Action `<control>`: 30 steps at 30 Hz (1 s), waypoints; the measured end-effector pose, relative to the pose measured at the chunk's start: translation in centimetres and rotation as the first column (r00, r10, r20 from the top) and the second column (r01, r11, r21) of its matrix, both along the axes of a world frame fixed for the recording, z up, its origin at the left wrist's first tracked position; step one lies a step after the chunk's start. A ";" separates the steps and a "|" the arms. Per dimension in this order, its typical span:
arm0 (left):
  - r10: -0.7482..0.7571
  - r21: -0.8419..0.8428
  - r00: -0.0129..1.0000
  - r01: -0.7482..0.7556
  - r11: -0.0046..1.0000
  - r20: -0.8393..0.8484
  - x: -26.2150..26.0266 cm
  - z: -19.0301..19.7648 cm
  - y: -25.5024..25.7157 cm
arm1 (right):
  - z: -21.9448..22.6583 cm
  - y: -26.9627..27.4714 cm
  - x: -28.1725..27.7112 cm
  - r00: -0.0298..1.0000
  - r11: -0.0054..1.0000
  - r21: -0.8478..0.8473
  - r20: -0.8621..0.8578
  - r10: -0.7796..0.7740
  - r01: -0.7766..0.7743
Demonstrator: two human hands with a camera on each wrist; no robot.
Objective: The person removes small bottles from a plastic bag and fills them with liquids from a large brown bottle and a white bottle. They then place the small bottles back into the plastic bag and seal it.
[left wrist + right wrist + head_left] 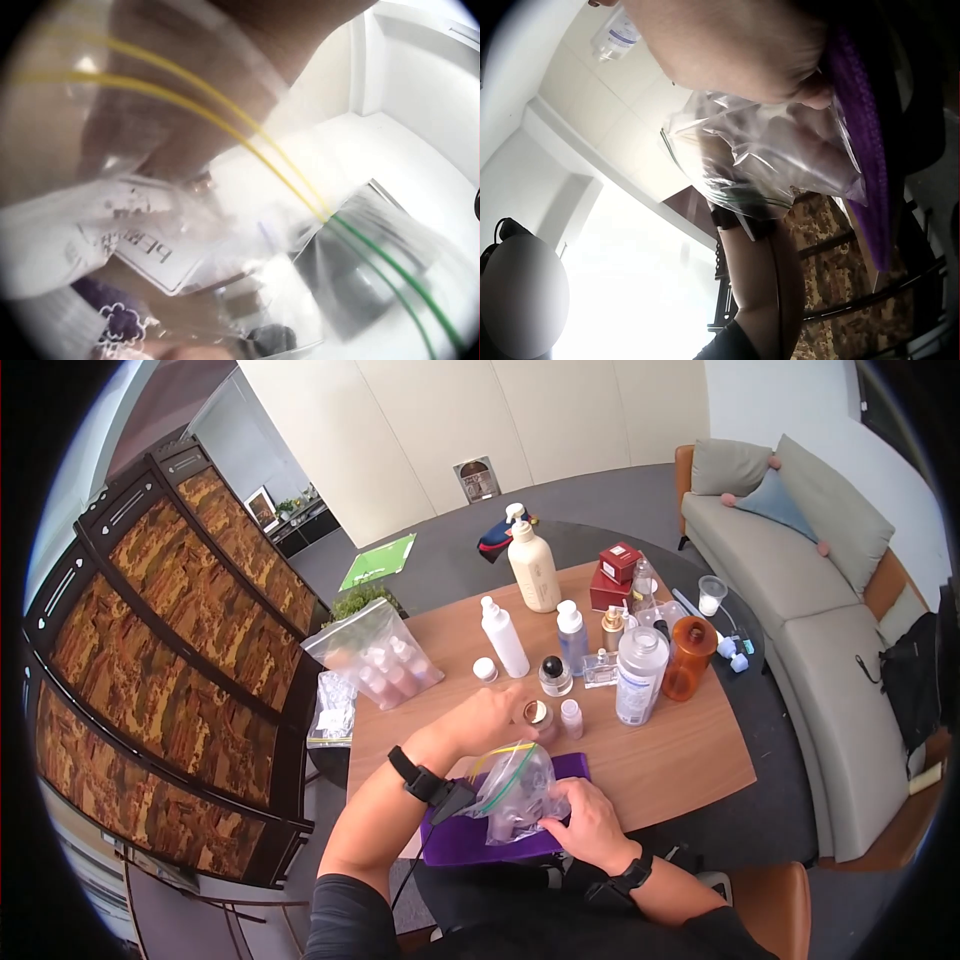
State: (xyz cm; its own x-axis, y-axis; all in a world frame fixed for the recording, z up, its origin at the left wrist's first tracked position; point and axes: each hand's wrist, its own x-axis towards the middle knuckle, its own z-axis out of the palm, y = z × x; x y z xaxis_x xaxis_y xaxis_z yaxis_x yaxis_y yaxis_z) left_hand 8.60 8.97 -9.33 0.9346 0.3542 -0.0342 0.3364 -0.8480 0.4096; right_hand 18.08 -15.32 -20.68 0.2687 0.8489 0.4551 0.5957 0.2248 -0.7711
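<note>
A clear zip bag (517, 792) with a yellow and green seal rests on a purple cushion (450, 842) at the table's near edge, with small clear containers inside. My right hand (592, 825) grips the bag's right side, thumb and fingers on the plastic; the right wrist view shows this hand (735, 52) over the bag (772, 154). Beyond the bag, my left hand (490, 722) holds a small round jar (538, 714) at its left side. In the left wrist view the bag (225, 232) covers much of the left hand, hiding its fingertips.
A small pink bottle (571, 718) stands right of the jar. Behind are a white bottle (505, 637), black-capped jar (555, 675), large clear bottle (640, 675), amber bottle (690, 660) and cream pump bottle (535, 568). A filled zip bag (385, 665) lies at the left.
</note>
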 end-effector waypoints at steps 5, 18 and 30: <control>0.204 0.103 0.961 -0.226 0.969 0.185 -4.7 5.9 -1.6 | -0.1 0.0 -0.1 1.000 1.000 -0.014 -0.023 0.004 -0.005; -0.349 -0.213 0.933 0.360 0.908 0.088 -8.1 4.4 -5.6 | 0.1 -0.1 -0.2 0.999 0.999 -0.014 0.007 -0.039 0.039; -0.138 0.261 0.968 0.192 0.946 -0.212 -3.9 -1.1 -6.0 | -0.2 0.1 -0.3 0.999 1.000 -0.010 0.018 -0.029 0.029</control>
State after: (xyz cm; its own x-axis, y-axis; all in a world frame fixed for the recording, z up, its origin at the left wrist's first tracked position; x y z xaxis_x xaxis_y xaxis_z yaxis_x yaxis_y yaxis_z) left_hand 4.74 3.01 -10.42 0.9666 0.2163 -0.1375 0.2300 -0.9688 0.0928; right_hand 17.82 -15.20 -20.87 0.2851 0.8457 0.4512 0.6159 0.1990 -0.7622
